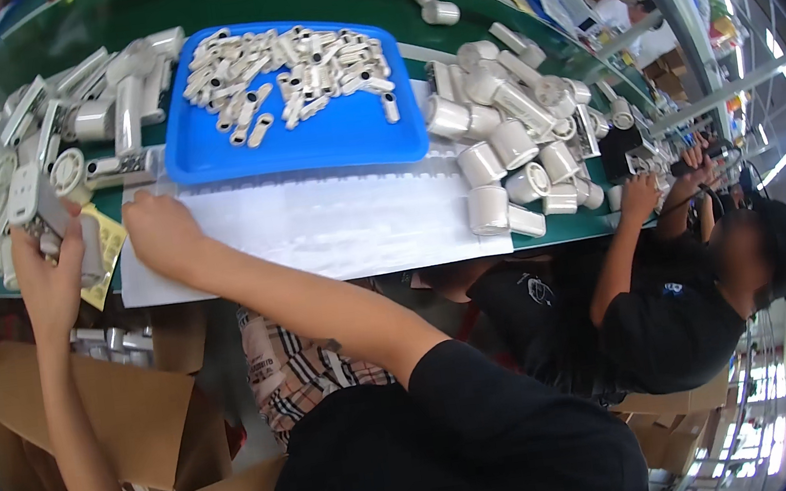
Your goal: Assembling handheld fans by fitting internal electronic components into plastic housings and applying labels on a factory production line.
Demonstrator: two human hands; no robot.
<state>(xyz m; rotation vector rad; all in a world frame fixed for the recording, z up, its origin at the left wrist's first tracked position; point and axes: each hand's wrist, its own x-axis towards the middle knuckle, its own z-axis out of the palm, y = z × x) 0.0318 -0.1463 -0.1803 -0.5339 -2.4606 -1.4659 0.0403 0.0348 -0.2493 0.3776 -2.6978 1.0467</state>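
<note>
My left hand (51, 273) grips a white boxy plastic device (31, 200) above the left end of the bench, its fingers wrapped round the lower part. A little to its right, my right hand (161, 237) is closed over the left edge of a white sheet (333, 233). Whatever its fingers pinch, if anything, is hidden. Between the two hands lies a yellow sheet with round marks (109, 249). Behind the left hand, white plastic housings (126, 111) are piled up.
A blue tray (196, 157) with many small white parts stands behind the white sheet. White cylindrical housings (508, 143) are heaped to its right. Open cardboard boxes (89, 410) sit below the bench at left. A co-worker (676, 309) works at the right.
</note>
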